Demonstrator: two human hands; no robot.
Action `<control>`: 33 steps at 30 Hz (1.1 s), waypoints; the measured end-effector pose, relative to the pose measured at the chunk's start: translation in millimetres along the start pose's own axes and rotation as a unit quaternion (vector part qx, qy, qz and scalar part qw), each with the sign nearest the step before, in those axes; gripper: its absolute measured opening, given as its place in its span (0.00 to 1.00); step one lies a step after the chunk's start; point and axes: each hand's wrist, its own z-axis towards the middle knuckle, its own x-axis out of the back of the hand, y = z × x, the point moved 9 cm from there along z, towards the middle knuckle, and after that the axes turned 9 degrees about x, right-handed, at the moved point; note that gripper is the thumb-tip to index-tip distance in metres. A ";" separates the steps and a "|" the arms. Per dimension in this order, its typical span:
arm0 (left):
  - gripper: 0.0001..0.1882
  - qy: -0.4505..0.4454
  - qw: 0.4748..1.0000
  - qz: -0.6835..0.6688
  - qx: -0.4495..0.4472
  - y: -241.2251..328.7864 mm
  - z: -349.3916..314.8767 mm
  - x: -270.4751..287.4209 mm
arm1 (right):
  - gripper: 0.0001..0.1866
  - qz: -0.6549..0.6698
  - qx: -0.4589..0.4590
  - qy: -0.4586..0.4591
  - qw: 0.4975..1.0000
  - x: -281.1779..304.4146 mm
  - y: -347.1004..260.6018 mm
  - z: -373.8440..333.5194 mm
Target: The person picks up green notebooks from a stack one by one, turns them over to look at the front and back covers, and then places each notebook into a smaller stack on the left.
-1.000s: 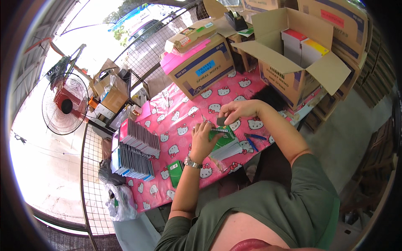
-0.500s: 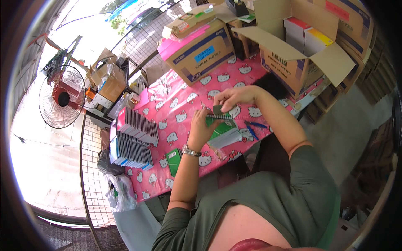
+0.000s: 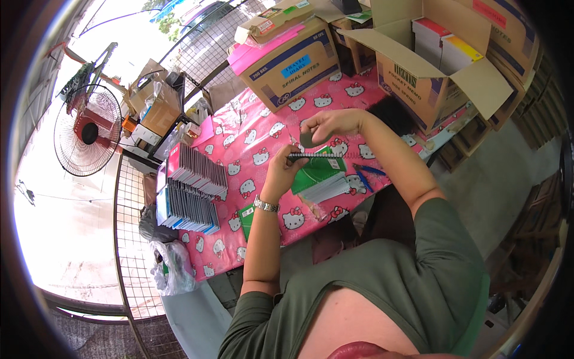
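My left hand (image 3: 280, 175) grips a small spiral notebook (image 3: 312, 155) seen nearly edge-on. A loose wire coil (image 3: 351, 155) runs out to the right from its bound edge. My right hand (image 3: 329, 126) is just above, apart from the notebook, its fingers curled with a small dark green piece (image 3: 307, 140) at the tips; what that piece is I cannot make out. Below the hands lies a stack of green-covered notebooks (image 3: 320, 182), pages toward me. Blue-handled pliers (image 3: 366, 174) rest to its right. Another green notebook (image 3: 246, 220) is partly hidden by my left forearm.
Two rows of stacked notebooks (image 3: 192, 173) stand at the table's left. A closed carton (image 3: 293, 72) sits at the back, and an open carton (image 3: 412, 90) at the right holds notebooks. A dark bundle (image 3: 391, 116) lies before it. A fan (image 3: 88, 133) stands left.
My right hand has lifted up and away from the notebook's coil, the dark piece going with it. My left hand has risen slightly with the notebook, and the view has shifted a little.
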 end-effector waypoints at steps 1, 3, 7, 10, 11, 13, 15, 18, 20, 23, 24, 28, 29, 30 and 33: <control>0.13 0.004 1.000 -0.001 0.006 -3.8 2.1 2.6 | 0.20 0.164 0.041 0.009 0.986 -15.6 -14.5 -4.3; 0.12 -0.004 1.000 0.003 0.018 -10.2 4.9 -0.3 | 0.21 -0.060 -0.059 0.032 0.996 3.5 13.0 -7.8; 0.11 0.029 0.996 -0.073 0.044 -23.9 2.2 7.8 | 0.25 -0.239 -0.075 0.224 0.942 49.0 32.0 -61.7; 0.10 0.084 0.979 -0.183 0.034 -32.2 -11.2 14.6 | 0.25 -0.490 -0.169 0.452 0.726 83.2 51.8 -182.9; 0.09 0.099 0.972 -0.213 0.028 -34.2 -15.1 16.4 | 0.29 -0.524 -0.237 0.485 0.659 84.7 76.3 -221.9; 0.09 0.125 0.963 -0.238 0.033 -36.0 -22.4 17.9 | 0.34 -0.553 -0.309 0.506 0.586 77.2 130.7 -278.4; 0.09 0.155 0.959 -0.230 0.055 -40.3 -27.9 20.3 | 0.36 -0.605 -0.294 0.500 0.545 55.9 143.0 -285.0; 0.10 0.153 0.959 -0.211 0.107 -62.2 -28.6 20.1 | 0.37 -0.709 -0.202 0.479 0.477 13.4 127.1 -239.9; 0.11 0.187 0.958 -0.213 0.043 -49.8 -26.3 15.4 | 0.38 -0.722 -0.131 0.454 0.505 -9.4 133.6 -209.9; 0.11 0.194 0.964 -0.179 0.008 -28.4 -24.4 14.2 | 0.38 -0.682 -0.191 0.320 0.630 -21.9 182.2 -177.2; 0.10 0.186 0.964 -0.187 0.024 -36.4 -24.2 14.3 | 0.37 -0.668 -0.199 0.328 0.637 -17.8 184.3 -177.3; 0.10 0.163 0.966 -0.181 0.082 -50.7 -26.3 13.5 | 0.34 -0.529 -0.154 0.467 0.692 1.0 169.3 -193.6; 0.10 0.166 0.967 -0.171 0.089 -48.2 -24.9 15.7 | 0.33 -0.471 -0.114 0.522 0.702 7.6 151.0 -196.0; 0.10 0.180 0.963 -0.195 0.054 -44.2 -26.9 18.8 | 0.33 -0.479 -0.038 0.518 0.708 -1.6 117.9 -181.4; 0.10 0.193 0.947 -0.257 0.002 -43.7 -31.6 17.6 | 0.32 -0.482 0.122 0.455 0.738 -65.6 7.0 -123.1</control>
